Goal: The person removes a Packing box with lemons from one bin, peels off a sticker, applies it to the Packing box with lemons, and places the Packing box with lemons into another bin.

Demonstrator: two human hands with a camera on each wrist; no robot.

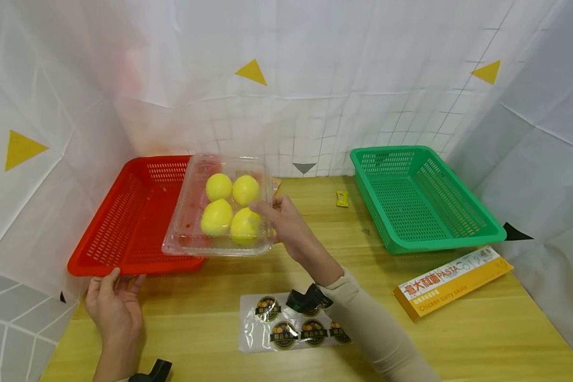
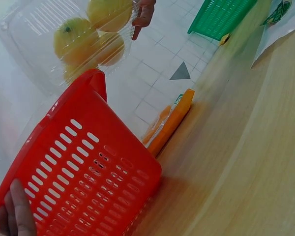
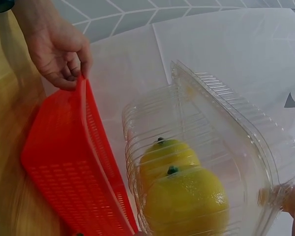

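Note:
My right hand [image 1: 291, 231] grips the right edge of a clear plastic clamshell box [image 1: 183, 241], raised and slightly tilted. Inside lie several yellow fruits [image 1: 217, 217]; green stem ends show in the right wrist view. The box is over the right part of a red plastic basket [image 1: 138, 268] and hides some of it. At the basket's near left corner, my left hand [image 1: 116, 307] pinches the rim between thumb and fingers, as the right wrist view also shows. The part of the basket's inside that shows holds nothing.
A green basket [image 1: 501, 233] stands at the right, with a pasta box [image 1: 453, 281] before it. A small yellow packet [image 1: 341, 199] lies at the back. A sticker sheet [image 1: 253, 339] lies in front, partly under my right forearm. An orange package [image 2: 172, 123] stands behind the red basket.

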